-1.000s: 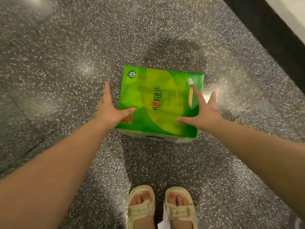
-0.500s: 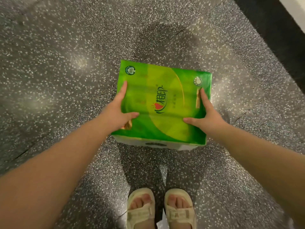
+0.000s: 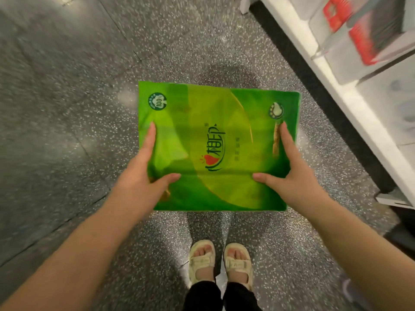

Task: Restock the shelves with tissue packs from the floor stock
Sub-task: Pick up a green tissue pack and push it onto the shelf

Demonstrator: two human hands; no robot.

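A large green plastic-wrapped tissue pack (image 3: 213,113) with a red-and-black logo is held flat in the air above the speckled floor, in front of me. My left hand (image 3: 143,176) grips its left edge, with the index finger and thumb lying on the top face. My right hand (image 3: 292,176) grips the right edge in the same way. The remaining fingers of both hands are hidden beyond the pack's sides.
A white shelf unit (image 3: 332,86) runs along the right, with red-and-white packs (image 3: 359,41) on it, blurred. A dark strip of floor lies at its base. My feet in pale sandals (image 3: 220,261) stand just below the pack. Grey speckled floor (image 3: 67,131) spreads to the left.
Both hands closed in on the pack's sides and lifted it off the floor toward me. The view swung right, bringing the shelf into sight.
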